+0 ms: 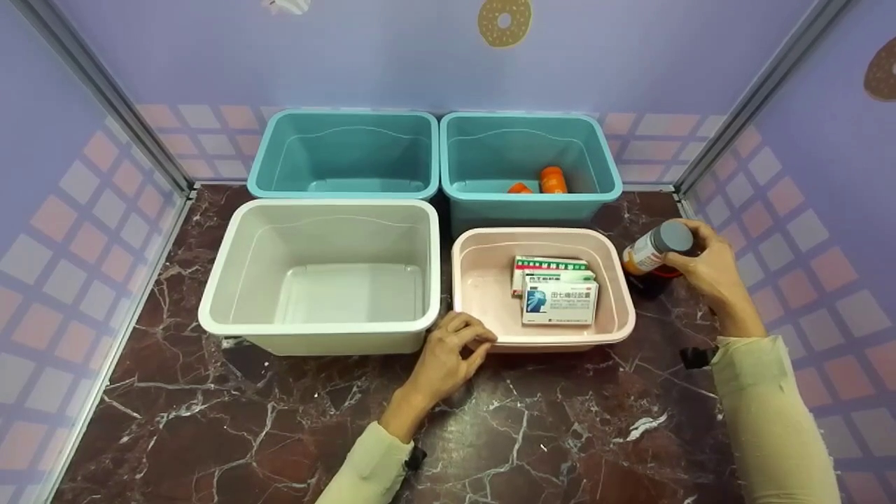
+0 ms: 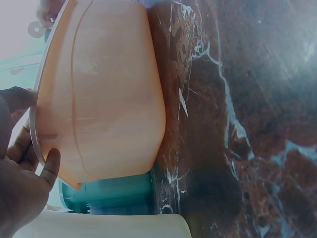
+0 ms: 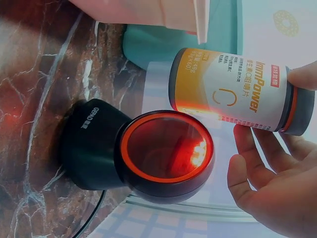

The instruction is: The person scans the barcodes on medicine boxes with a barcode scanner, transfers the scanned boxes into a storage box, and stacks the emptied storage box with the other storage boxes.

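My right hand pinches a vitamin C tablet bottle by its grey cap, at the right of the pink bin. The bottle is tilted, its printed label close to the round face of a black barcode scanner that glows red. From above, the bottle and hand hide most of the scanner. My left hand grips the front-left rim of the pink bin, thumb and fingers on either side of it in the left wrist view. Several medicine boxes stand inside that bin.
Behind stand two teal bins; the right one holds orange bottles, the left one shows nothing inside. A large white bin stands at left. Purple walls enclose the dark marbled table.
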The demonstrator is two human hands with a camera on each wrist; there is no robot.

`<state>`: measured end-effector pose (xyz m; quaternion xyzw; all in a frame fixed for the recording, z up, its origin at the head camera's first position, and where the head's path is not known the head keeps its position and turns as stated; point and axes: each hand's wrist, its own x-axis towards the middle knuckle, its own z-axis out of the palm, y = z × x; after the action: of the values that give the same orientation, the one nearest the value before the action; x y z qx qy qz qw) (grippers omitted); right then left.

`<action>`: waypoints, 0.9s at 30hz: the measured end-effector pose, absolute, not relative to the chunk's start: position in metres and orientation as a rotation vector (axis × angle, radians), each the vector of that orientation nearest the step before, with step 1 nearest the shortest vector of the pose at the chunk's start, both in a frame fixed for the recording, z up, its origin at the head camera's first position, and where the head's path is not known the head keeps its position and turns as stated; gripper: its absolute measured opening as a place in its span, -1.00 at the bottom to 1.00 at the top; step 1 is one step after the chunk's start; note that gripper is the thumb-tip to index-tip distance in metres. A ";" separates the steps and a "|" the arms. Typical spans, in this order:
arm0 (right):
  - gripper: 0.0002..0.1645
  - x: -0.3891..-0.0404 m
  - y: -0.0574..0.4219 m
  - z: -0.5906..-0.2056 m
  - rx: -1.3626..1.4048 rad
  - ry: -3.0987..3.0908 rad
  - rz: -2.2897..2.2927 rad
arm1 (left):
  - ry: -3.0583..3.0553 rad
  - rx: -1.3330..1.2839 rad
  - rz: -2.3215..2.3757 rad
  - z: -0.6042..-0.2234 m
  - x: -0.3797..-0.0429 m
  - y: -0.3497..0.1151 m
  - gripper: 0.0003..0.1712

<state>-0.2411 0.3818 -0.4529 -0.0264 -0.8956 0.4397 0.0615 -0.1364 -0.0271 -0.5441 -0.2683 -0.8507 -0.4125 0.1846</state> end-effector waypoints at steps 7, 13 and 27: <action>-0.35 -0.242 0.376 -0.446 -0.080 -2.653 1.387 | -2.407 -0.757 -1.172 -0.544 -0.136 -0.027 -0.91; -0.36 -0.245 0.372 -0.440 -0.070 -2.571 1.504 | -2.380 -0.763 -1.189 -0.543 -0.135 -0.027 -0.90; -0.38 -0.255 0.357 -0.422 -0.006 -2.440 1.595 | -2.389 -0.760 -1.188 -0.542 -0.136 -0.027 -0.91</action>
<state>-0.2547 0.3570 -0.4224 -0.0019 -0.8317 0.5436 0.1131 -0.1360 -0.0272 -0.5416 -0.2693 -0.8467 -0.4210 0.1825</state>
